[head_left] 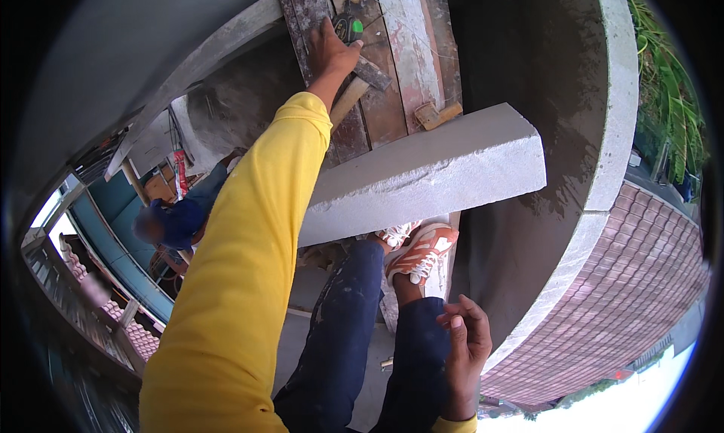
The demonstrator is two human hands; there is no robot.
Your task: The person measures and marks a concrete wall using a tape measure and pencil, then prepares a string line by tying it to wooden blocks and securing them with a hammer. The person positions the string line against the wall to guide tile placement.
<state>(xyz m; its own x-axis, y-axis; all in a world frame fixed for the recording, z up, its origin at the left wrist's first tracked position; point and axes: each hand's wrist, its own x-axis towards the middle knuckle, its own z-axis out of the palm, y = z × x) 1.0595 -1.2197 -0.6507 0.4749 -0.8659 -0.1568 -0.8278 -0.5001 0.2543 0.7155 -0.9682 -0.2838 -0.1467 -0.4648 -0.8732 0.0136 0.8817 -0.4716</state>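
My left hand (332, 53) reaches far ahead over the wooden planks. Its thumb and forefinger are spread at the near and left edges of a black and green tape measure (350, 28), and I see no closed grip on it. A long pale grey block (430, 173) lies across the planks in front of my feet, one end toward the curved wall at the right. Low at the right, my right hand (466, 350) hangs beside my leg, its fingers loosely bent and apart, with nothing seen in them.
A wooden-handled tool (437, 116) lies beyond the block, and a short flat bar (372, 73) rests near my left hand. The grey curved wall (543, 131) rises at the right, with a tiled roof (603, 297) outside it. Below at the left is another person (181, 218) in dark blue.
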